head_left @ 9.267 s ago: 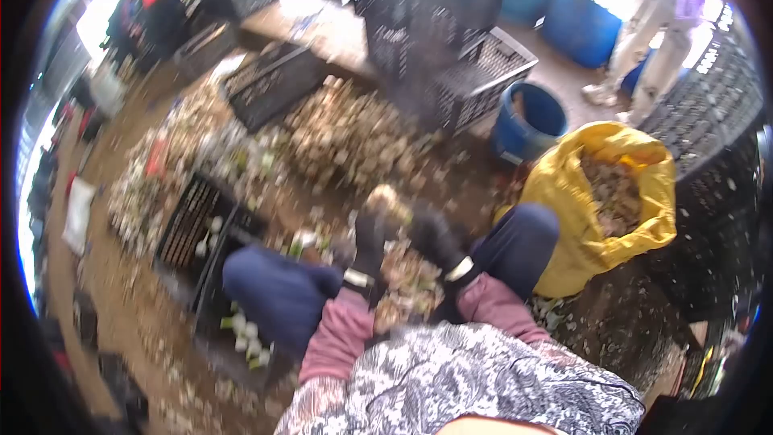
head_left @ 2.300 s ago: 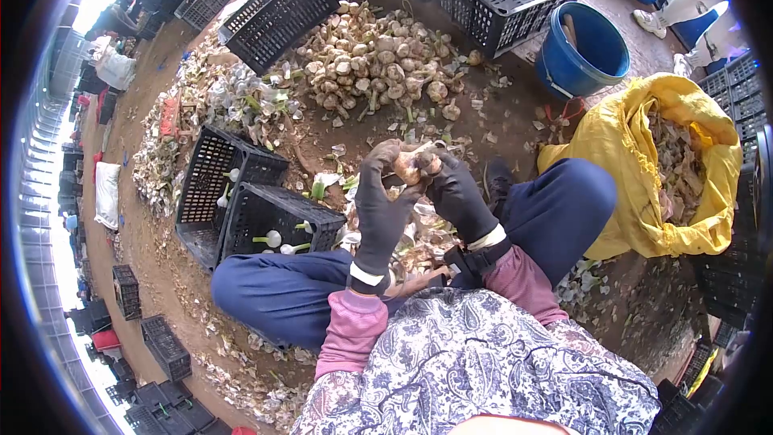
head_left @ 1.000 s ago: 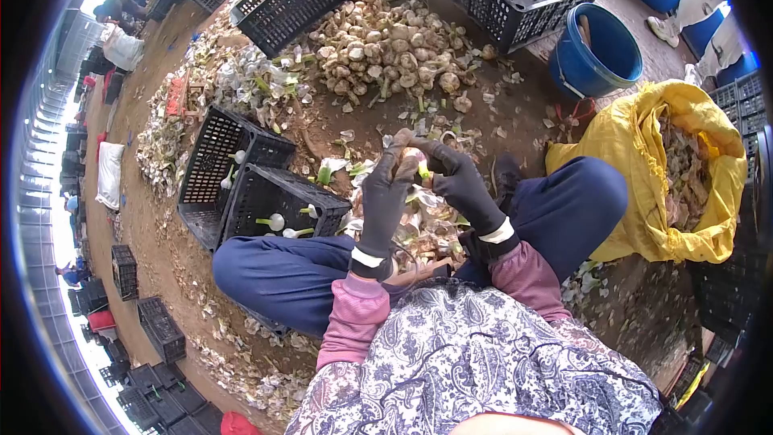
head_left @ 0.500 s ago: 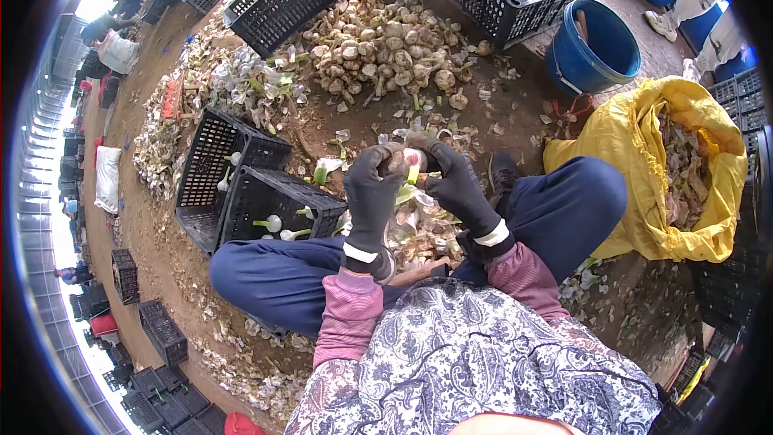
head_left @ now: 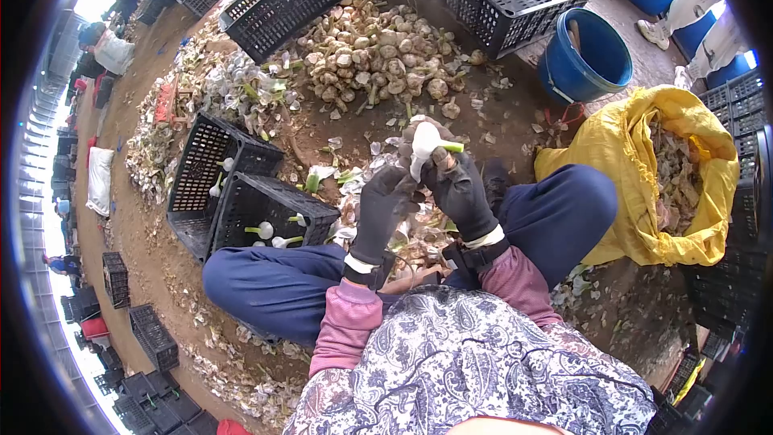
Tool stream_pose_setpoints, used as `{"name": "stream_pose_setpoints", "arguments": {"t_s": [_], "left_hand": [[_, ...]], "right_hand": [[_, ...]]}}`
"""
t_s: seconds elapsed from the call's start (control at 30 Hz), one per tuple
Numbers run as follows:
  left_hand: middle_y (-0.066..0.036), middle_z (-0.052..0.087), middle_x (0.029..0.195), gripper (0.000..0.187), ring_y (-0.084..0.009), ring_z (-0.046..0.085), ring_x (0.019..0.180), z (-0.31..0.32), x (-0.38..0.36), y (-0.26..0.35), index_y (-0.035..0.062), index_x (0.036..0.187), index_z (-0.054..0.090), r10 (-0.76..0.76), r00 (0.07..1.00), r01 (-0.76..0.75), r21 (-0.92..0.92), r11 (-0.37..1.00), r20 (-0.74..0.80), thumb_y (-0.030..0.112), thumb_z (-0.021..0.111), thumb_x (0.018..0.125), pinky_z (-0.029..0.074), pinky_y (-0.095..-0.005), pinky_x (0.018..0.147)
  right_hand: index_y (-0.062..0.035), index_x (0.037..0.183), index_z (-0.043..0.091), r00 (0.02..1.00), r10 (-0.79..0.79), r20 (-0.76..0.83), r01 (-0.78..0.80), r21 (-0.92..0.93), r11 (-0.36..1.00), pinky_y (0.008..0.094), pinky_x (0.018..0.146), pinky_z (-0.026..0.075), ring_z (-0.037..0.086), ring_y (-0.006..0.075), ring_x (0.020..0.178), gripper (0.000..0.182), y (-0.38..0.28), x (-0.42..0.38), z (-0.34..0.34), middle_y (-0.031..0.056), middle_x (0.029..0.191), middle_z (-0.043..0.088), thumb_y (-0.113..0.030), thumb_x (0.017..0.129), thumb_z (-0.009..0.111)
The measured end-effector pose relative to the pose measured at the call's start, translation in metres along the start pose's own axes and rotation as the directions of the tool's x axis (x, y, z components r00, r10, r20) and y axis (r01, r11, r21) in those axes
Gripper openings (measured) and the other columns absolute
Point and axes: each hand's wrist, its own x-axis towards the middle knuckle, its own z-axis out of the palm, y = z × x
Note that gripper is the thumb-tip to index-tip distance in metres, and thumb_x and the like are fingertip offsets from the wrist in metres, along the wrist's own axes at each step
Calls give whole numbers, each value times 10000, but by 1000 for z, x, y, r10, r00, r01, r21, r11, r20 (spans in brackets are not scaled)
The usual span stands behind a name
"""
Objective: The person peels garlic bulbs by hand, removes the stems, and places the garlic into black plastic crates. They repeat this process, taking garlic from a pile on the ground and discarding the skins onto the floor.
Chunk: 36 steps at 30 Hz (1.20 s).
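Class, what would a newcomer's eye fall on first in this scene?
First, the bright yellow woven sack standing open at the right. Then the smooth white garlic bulb with a green stem, held in the dark-gloved right hand near the centre. Beyond it lies a heap of round, brownish-white garlic bulbs.

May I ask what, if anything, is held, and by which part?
The right hand holds a white garlic bulb near its green stem; for the left hand, I cannot tell.

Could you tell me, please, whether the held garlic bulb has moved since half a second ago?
Yes. Judged against the heap of bulbs, the garlic bulb has moved slightly away from the person, toward the heap, and rightward.
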Motion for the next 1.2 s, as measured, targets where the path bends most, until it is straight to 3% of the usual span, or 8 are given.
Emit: {"name": "stream_pose_setpoints", "arguments": {"t_s": [0.2,0.3,0.5,0.87,0.97,1.0,1.1,1.2], "left_hand": [[-106,634,1251,486,-164,620,1099,16,-13,42,8,1358,552,392,918,-373,479,795,65,62,705,900,506,-296,942],[-104,634,1252,448,-161,628,1093,9,-2,39,4,1362,538,406,912,-379,497,781,57,92,669,942,517,-294,943],[-134,629,1243,366,-187,658,1060,-16,20,-14,2,1378,499,223,973,-229,-233,945,-51,114,502,1029,582,-317,882],[-180,634,1235,364,-283,686,1054,-3,21,-14,-25,1382,480,196,979,-203,-458,866,-62,100,470,1041,634,-353,813],[-167,656,1187,335,-291,696,1015,-21,20,-16,-16,1346,521,135,982,-182,-444,877,-136,151,472,1060,637,-380,801],[-162,657,1174,345,-289,696,1000,-28,21,-18,1,1350,524,126,986,-162,-442,882,-110,156,504,1043,637,-393,799],[-162,656,1165,362,-280,695,980,-42,21,-23,-7,1339,529,113,983,-170,-474,864,-146,168,542,1023,632,-396,820],[-183,656,1184,376,-281,684,1043,-97,36,16,7,1283,556,214,929,-357,-572,738,-303,164,647,953,639,-409,847]], "right_hand": [[-48,1490,408,999,18,-37,-35,-516,856,319,1051,473,551,216,1268,568,15,0,-13,110,1420,516,29,946,552],[-55,1486,424,962,-110,251,274,-867,417,309,1043,470,523,194,1283,640,29,-2,-9,106,1445,487,111,887,577],[-37,1419,513,995,34,-91,-81,-581,810,276,907,524,624,136,1079,581,19,0,-8,86,1284,622,127,863,554],[-4,1269,631,884,-50,-465,-71,-241,968,279,862,546,662,172,1030,432,17,8,-33,77,1166,688,115,875,503],[-32,1250,650,939,-139,-315,-68,-565,822,290,811,555,666,153,969,420,29,6,-48,74,1151,693,110,881,508],[-59,1199,670,969,-210,-127,-18,-890,455,340,867,542,672,205,995,403,28,2,-44,103,1144,695,85,842,549],[-68,1144,677,998,-55,12,13,-1000,12,384,965,499,653,280,1083,360,29,-5,-41,136,1149,689,36,808,599],[-63,1120,674,986,-164,-33,13,-961,275,403,983,480,633,315,1116,341,34,0,-46,143,1137,689,11,793,610]]}}
